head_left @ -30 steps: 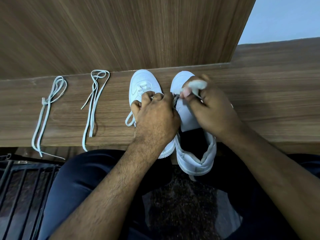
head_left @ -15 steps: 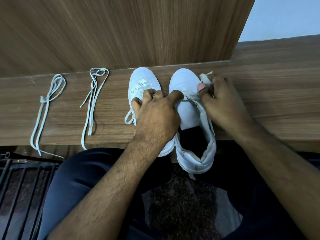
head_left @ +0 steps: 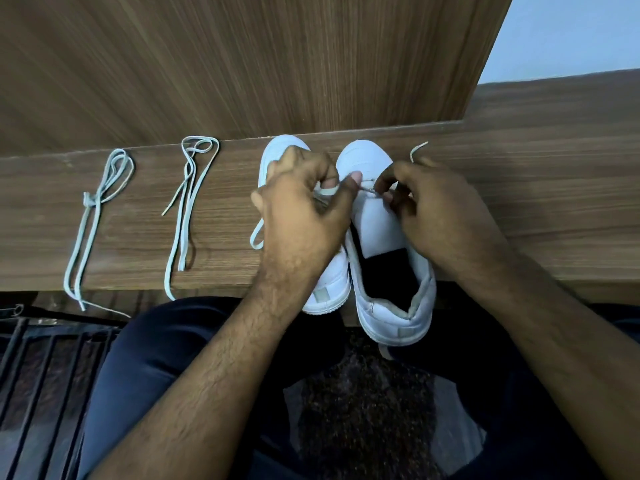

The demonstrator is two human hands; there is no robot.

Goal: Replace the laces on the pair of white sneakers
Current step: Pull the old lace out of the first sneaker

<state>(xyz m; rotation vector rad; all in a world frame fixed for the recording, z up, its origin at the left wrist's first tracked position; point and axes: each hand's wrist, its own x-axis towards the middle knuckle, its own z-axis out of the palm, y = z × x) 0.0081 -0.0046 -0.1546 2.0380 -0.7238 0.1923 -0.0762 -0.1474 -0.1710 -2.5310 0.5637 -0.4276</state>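
Two white sneakers stand side by side on a wooden ledge (head_left: 519, 188), toes pointing away from me. The right sneaker (head_left: 377, 216) has its tongue bare and its opening dark. Across its front eyelets runs a white lace (head_left: 367, 189), pinched at one end by my left hand (head_left: 304, 216) and at the other by my right hand (head_left: 440, 209). The lace's free tip (head_left: 417, 150) sticks up past my right hand. The left sneaker (head_left: 332, 282) lies mostly under my left hand, with a lace loop (head_left: 257, 233) hanging at its left side.
Two loose white laces lie on the ledge to the left: a knotted one (head_left: 88, 216) at the far left and a folded one (head_left: 188, 202) nearer the shoes. A wooden panel (head_left: 242, 64) rises behind the ledge. Metal bars (head_left: 38, 368) and my dark-trousered knees are below.
My right hand has moved back in over the right sneaker's front, and my left hand has shifted forward. Both now pinch the lace stretched across the front eyelets.
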